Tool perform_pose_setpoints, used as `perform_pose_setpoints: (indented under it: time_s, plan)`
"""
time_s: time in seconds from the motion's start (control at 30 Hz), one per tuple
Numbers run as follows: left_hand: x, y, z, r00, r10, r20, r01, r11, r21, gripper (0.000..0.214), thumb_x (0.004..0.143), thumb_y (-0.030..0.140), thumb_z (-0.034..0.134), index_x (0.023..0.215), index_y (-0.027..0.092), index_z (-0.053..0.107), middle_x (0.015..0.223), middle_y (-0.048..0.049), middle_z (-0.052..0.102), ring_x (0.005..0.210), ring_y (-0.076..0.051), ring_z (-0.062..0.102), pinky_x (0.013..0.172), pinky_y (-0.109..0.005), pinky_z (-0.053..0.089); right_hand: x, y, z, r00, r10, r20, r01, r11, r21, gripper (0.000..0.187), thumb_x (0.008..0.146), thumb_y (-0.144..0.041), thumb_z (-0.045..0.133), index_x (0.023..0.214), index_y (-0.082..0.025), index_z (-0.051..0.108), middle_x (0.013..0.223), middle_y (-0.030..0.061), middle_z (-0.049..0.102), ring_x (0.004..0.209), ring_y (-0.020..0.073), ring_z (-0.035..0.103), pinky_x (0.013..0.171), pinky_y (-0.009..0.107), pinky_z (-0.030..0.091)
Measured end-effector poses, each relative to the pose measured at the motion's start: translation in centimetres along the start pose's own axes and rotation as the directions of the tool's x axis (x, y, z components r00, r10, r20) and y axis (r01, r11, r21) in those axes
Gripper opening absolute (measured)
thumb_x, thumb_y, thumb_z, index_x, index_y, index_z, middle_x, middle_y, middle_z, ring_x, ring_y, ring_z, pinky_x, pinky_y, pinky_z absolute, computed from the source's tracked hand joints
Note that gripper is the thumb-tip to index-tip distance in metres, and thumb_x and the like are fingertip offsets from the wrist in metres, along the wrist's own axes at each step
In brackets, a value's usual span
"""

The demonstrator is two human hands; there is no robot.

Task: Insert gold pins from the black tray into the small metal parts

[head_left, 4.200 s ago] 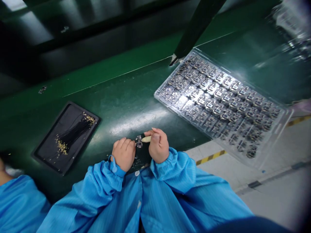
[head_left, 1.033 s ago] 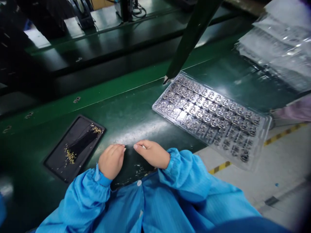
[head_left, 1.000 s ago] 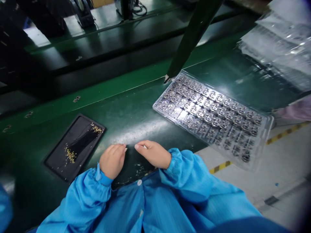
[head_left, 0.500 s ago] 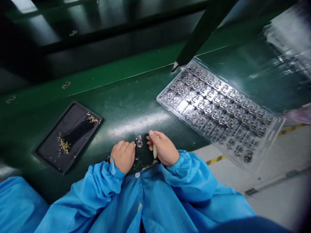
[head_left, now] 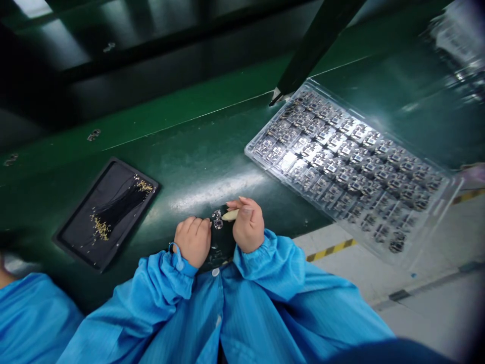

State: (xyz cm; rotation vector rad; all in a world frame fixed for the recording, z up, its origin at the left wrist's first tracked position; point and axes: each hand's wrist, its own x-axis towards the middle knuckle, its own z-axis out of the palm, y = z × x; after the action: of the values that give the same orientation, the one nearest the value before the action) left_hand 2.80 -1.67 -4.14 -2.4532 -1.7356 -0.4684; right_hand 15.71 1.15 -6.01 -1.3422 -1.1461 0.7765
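A small silver part [head_left: 217, 220] sits on a black fixture [head_left: 222, 240] at the near edge of the green bench [head_left: 197, 151]. My left hand [head_left: 193, 240] is curled, its fingertips against the part's left side. My right hand [head_left: 248, 225] is closed around a pale stick [head_left: 229, 215] whose tip points left at the part. Both sleeves are blue.
A clear blister tray [head_left: 439, 202] full of several small silver modules lies to the right, overhanging the bench edge. A black tray [head_left: 71, 237] with thin black wires with gold ends lies to the left. A dark slanted bar [head_left: 314, 45] ends near the clear tray's far corner. Another person's blue sleeve [head_left: 34, 318] is at lower left.
A second ago both hands lay flat on the bench with no part between them. Now the silver part stands on the fixture, and my right hand has swung the stick round to point at it.
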Motion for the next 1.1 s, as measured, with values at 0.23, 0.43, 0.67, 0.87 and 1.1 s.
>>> perform_pose_setpoints:
  time_s: [0.23,0.43,0.67,0.87,1.1]
  plan:
    - [0.1,0.0,0.0,1.0,0.0,0.004,0.0,1.0,-0.007,0.011,0.078,0.019,0.049,0.084,0.016,0.057,0.072,-0.0021,0.062,0.076,-0.018,0.053,0.066,-0.029,0.037,0.0,0.1,0.0,1.0,-0.015,-0.003,0.015,1.0,-0.002,0.021,0.085,-0.034,0.036,0.098,-0.021,0.045,0.077,0.0024,0.064,0.065,0.0129,0.06,0.063,0.031,0.049]
    - [0.0,0.0,0.1,1.0,-0.01,0.021,0.01,1.0,0.001,0.011,0.078,0.019,0.049,0.084,0.017,0.058,0.072,-0.0021,0.062,0.076,-0.018,0.053,0.066,-0.029,0.037,-0.1,0.3,0.0,0.999,-0.036,-0.007,0.036,0.999,0.0,0.019,0.085,-0.031,0.036,0.099,-0.022,0.046,0.078,0.0015,0.064,0.066,0.0128,0.06,0.065,0.031,0.049]
    - [0.1,0.1,0.1,0.999,-0.019,0.03,0.019,1.0,0.003,0.012,0.079,0.02,0.047,0.083,0.017,0.058,0.072,-0.0033,0.061,0.077,-0.018,0.053,0.066,-0.03,0.036,-0.1,0.1,-0.4,0.987,-0.146,0.069,0.154,0.979,-0.132,0.019,0.085,-0.03,0.037,0.1,-0.022,0.045,0.079,0.002,0.065,0.074,0.0148,0.061,0.069,0.033,0.049]
    - [-0.3,-0.5,0.1,0.999,0.025,0.042,-0.025,1.0,0.0,0.014,0.079,0.02,0.045,0.084,0.017,0.059,0.077,-0.0049,0.062,0.081,-0.019,0.053,0.068,-0.03,0.037,0.9,-1.9,0.2,0.874,-0.282,0.395,0.433,0.819,-0.375,0.029,0.086,-0.034,0.032,0.08,-0.021,0.057,0.071,0.0033,0.066,0.068,0.0147,0.06,0.065,0.027,0.046]
    - [1.5,-2.1,0.2,0.977,0.151,0.152,-0.148,0.988,-0.033,0.022,0.08,0.021,0.038,0.075,0.018,0.059,0.07,-0.0059,0.062,0.073,-0.019,0.055,0.06,-0.031,0.039,2.6,-2.3,1.3,0.9,-0.106,0.422,0.276,0.889,-0.365,0.036,0.084,-0.039,0.031,0.074,-0.02,0.059,0.071,0.0037,0.065,0.066,0.0139,0.06,0.064,0.025,0.045]
